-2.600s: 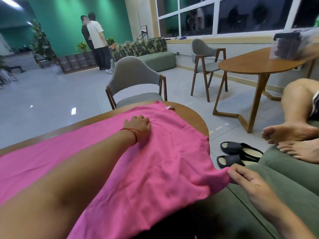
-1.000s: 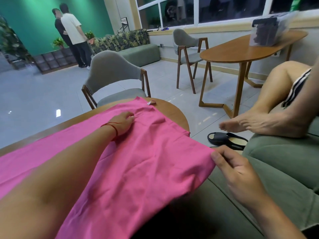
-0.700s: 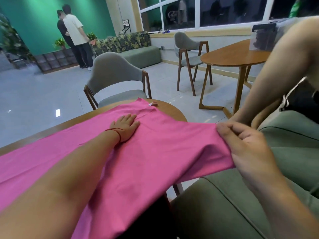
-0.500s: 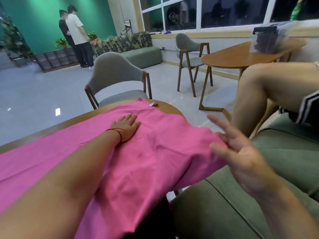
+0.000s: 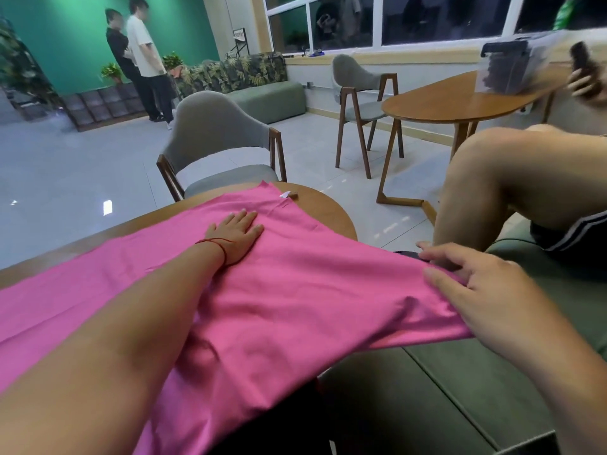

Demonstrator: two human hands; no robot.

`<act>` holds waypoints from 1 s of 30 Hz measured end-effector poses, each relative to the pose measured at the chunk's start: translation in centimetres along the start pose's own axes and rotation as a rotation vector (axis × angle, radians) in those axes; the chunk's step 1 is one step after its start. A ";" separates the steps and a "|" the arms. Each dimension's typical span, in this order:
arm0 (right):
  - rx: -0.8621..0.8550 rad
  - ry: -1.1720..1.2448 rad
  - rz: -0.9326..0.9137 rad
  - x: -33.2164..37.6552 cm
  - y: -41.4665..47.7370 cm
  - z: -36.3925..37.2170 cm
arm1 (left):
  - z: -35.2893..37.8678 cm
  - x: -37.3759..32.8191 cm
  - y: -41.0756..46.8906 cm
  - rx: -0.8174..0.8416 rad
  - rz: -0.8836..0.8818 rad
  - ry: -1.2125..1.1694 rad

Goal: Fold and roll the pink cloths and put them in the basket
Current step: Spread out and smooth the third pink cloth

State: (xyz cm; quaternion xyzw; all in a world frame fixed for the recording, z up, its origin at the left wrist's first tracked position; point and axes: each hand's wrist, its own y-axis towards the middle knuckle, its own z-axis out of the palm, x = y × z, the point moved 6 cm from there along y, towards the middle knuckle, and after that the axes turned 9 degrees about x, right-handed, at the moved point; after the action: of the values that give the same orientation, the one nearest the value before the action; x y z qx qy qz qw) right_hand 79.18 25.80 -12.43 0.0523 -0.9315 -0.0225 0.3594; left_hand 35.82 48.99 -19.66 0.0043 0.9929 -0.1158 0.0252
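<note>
Your cloth (image 5: pixel 295 290) lies lengthwise along the table (image 5: pixel 323 208), left end cut off; your left hand (image 5: pixel 235 233) presses flat, right hand (image 5: pixel 486 290) grips its raised corner.

A single view is supplied. The camera, worn on the person's head, faces forward and slightly down across the round wooden table (image 5: pixel 323 208). The bright pink cloth (image 5: pixel 295 290) on that table fills the lower field, very near the lens. Both forearms enter from the bottom edge, with the left hand (image 5: pixel 235 236) mid-frame and the right hand (image 5: pixel 486 290) at right. The wide angle also takes in the grey upholstered chair (image 5: pixel 213 126) beyond and the far window wall (image 5: pixel 427 21).
</note>
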 end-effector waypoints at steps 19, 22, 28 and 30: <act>0.154 0.193 0.097 -3.0 2.0 5.2 | -3.2 -9.1 -0.6 -0.140 0.419 0.000; 0.160 0.250 0.082 -2.8 2.5 5.9 | -3.4 -12.6 -0.5 -0.069 0.579 0.070; 0.089 0.292 0.061 -2.6 2.8 5.8 | -4.7 -14.0 1.6 0.042 0.628 0.332; 0.081 0.341 0.050 -2.3 2.7 5.8 | -5.0 -14.8 1.6 0.053 0.643 0.383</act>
State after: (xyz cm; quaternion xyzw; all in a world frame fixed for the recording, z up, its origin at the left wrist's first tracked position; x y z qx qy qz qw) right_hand 76.77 28.75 -18.07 0.0465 -0.8581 0.0332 0.5103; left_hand 50.41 51.68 -14.45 0.3380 0.9243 -0.1245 -0.1263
